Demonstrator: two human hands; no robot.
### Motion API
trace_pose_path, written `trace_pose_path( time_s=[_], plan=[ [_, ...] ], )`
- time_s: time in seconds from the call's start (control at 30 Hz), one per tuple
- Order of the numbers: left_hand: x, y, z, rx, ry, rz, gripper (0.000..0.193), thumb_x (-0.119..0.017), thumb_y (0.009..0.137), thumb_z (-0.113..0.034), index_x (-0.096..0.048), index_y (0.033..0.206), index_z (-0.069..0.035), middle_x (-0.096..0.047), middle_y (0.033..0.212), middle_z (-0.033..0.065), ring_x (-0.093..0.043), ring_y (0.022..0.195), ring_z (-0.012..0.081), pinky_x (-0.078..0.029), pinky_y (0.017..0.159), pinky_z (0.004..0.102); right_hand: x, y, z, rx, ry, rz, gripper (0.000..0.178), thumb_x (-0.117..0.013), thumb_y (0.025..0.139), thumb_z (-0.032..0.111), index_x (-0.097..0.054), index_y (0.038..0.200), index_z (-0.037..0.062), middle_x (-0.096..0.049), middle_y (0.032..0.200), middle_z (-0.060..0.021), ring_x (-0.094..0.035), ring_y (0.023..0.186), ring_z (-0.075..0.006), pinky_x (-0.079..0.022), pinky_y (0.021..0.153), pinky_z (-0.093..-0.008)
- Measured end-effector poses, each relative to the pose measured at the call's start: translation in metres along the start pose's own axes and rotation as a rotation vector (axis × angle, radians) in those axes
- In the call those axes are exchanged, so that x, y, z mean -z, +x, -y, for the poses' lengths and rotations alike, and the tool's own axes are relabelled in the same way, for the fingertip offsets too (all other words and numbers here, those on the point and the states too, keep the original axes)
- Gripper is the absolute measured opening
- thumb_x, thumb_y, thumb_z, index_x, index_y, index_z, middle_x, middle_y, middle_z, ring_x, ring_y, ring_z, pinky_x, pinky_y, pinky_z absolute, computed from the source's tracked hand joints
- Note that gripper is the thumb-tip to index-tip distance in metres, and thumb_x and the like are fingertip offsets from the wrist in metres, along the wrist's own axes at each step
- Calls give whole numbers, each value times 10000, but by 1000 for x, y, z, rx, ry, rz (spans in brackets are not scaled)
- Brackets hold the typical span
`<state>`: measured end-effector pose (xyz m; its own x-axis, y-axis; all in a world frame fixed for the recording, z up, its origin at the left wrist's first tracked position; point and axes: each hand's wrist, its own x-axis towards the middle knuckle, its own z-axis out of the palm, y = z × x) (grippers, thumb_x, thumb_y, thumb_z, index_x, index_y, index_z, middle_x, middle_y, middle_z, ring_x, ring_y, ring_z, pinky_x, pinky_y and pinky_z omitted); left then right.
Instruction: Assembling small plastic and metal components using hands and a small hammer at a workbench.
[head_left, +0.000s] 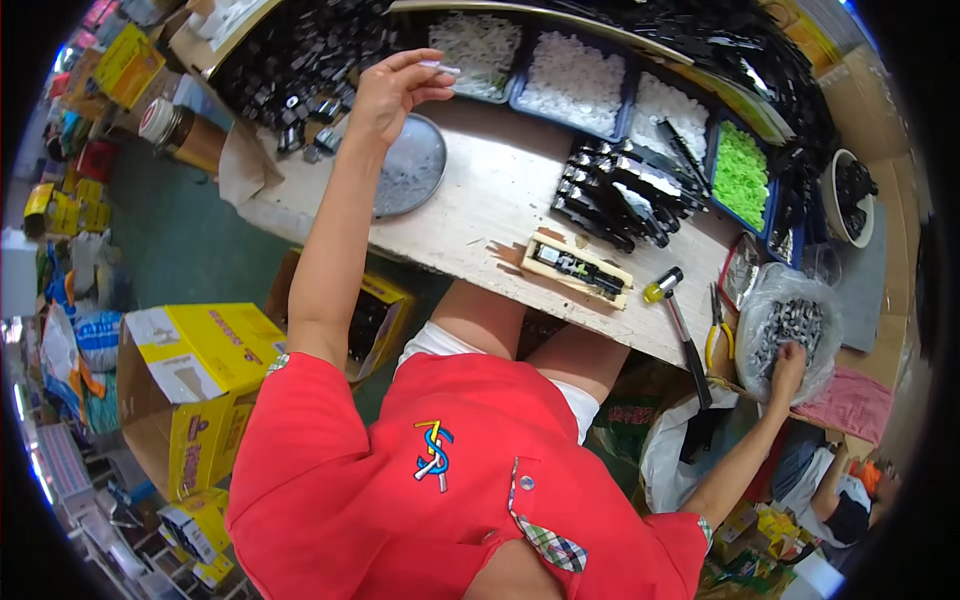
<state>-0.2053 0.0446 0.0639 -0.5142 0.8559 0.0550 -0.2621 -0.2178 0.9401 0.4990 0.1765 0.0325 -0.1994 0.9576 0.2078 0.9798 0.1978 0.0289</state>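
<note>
My left hand point(385, 95) is raised over the far left of the wooden workbench point(480, 205). It pinches a small white plastic piece point(441, 68) between thumb and fingertips, just above a round grey tray point(412, 168). My right hand point(788, 366) reaches into a clear plastic bag point(772, 290) of small grey metal parts point(792, 322) at the bench's right end. Its fingers are buried among the parts, so its grip is hidden. Between the hands lies a wooden jig point(577, 268) holding a black part.
Blue bins of white pieces point(572, 70) and green pieces point(740, 175) line the back. Black parts point(620, 195) are piled mid-bench. A yellow-headed hammer point(668, 295) and yellow-handled pliers point(718, 338) lie by the bag. Yellow cardboard boxes point(195, 380) stand on the floor to the left.
</note>
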Motion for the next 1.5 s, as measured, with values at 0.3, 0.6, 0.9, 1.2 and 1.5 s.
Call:
trace_pose_path(
  time_s=[0.3, 0.6, 0.9, 1.2, 1.5],
  plan=[
    [46, -103, 30, -222, 819, -230, 118, -622, 720, 23, -649, 836, 21, -614, 738, 41, -567, 634, 94, -443, 573, 215, -8, 2, 10, -462, 1098, -111, 166, -480, 917, 198, -496, 1015, 65, -564, 788, -31, -604, 623, -110, -442, 463, -211],
    [39, -101, 54, -572, 1276, -89, 80, -609, 679, 37, -622, 752, 6, -573, 726, 116, -574, 628, 258, -452, 579, 323, -18, -14, 45, -39, 306, -176, 179, -522, 873, 115, -589, 1002, 10, -614, 883, -100, -599, 753, -167, -464, 681, -282],
    [36, -93, 54, -481, 1322, -98, 85, -605, 666, 25, -634, 741, -2, -576, 708, 121, -581, 633, 277, -459, 577, 339, 18, -20, 74, -264, 731, -215, 254, -603, 822, 71, -589, 1066, 1, -602, 966, -42, -547, 833, -122, -434, 757, -240],
    [39, -101, 41, -323, 1110, -180, 101, -655, 671, -5, -657, 771, 7, -613, 717, 107, -592, 598, 213, -463, 553, 309, 50, -22, 206, 121, 1014, -184, 161, -608, 765, -34, -589, 916, 19, -530, 951, -38, -498, 886, -109, -406, 779, -230],
    [-33, -120, 27, 225, 83, 60, 107, -650, 775, -40, -644, 865, 17, -613, 699, 45, -545, 565, 79, -422, 475, 194, 50, -45, 363, 554, 1088, -128, 199, -670, 651, -26, -619, 821, 64, -562, 801, -48, -503, 764, -208, -386, 666, -302]
  ],
)
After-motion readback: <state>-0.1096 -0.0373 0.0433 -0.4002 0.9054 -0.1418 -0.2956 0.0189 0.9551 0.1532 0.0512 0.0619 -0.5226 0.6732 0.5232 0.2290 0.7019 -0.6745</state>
